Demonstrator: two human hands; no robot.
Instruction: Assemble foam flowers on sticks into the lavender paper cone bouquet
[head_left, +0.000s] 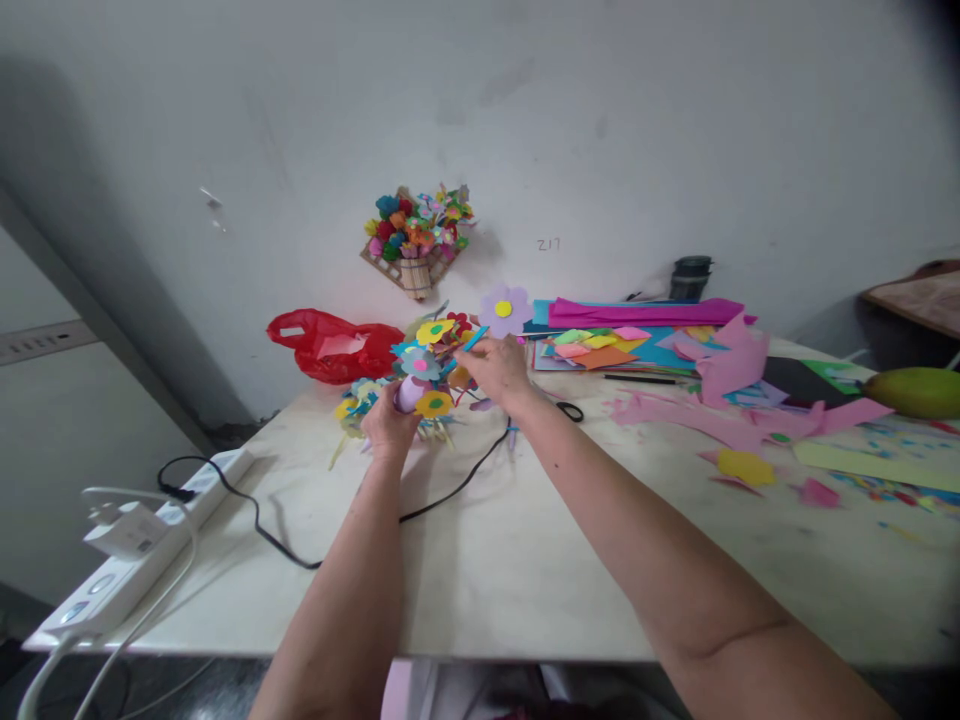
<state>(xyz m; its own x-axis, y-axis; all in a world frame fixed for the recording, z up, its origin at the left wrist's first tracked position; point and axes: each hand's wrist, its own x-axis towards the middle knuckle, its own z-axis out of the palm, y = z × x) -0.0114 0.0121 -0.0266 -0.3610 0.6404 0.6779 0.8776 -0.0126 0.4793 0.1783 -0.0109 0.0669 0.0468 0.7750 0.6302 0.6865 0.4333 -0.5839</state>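
Observation:
My left hand (390, 425) is wrapped round a lilac paper holder (409, 394) at the middle of the table. Out of it stands a bunch of paper flowers (421, 363) in light blue, yellow and red. My right hand (493, 366) is at the right side of the bunch, its thumb and fingers pinched on a blue paper strip (475, 339). Just behind that hand shows a large lilac paper flower (505, 310) with a yellow centre; whether it joins the strip is hidden. More paper flowers (351, 405) lie left of my left hand.
A red plastic bag (334, 345) lies behind on the left. Coloured paper sheets (667, 350), pink scraps (697, 415), a black pen (640, 379) and a green fruit (915, 392) are on the right. A black cable (457, 487) crosses from the power strip (157, 545). Scissors handles (571, 411) show beside my right forearm.

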